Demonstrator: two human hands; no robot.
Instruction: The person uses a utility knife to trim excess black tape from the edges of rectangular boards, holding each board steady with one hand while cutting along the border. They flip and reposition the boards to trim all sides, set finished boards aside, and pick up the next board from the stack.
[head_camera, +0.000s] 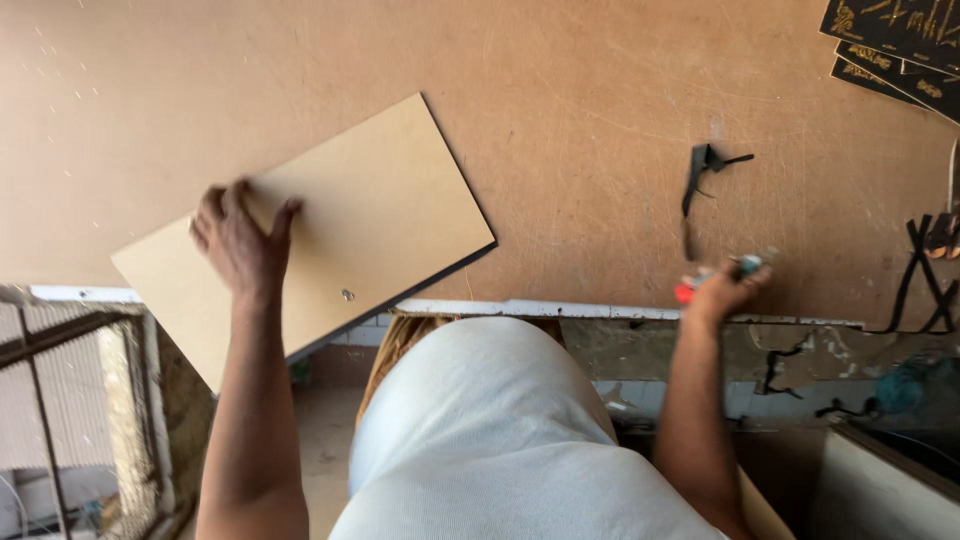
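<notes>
A tan rectangular board (370, 200) lies tilted on the brown worktable (560, 90), its lower left corner hanging over the table's front edge. My left hand (238, 240) rests flat on the board's left part, fingers spread. A small metal screw or hole (347, 295) shows near the board's lower edge. My right hand (722, 285) is at the table's front edge, shut on a small tool with a red and teal handle (712, 274). It is blurred, and I cannot tell what kind of tool it is.
Black strips of scrap (703, 170) lie on the table right of centre. Several black printed panels (900, 40) are stacked at the top right corner. More black strips (925, 270) hang at the right edge. A metal grate (60, 400) stands below left.
</notes>
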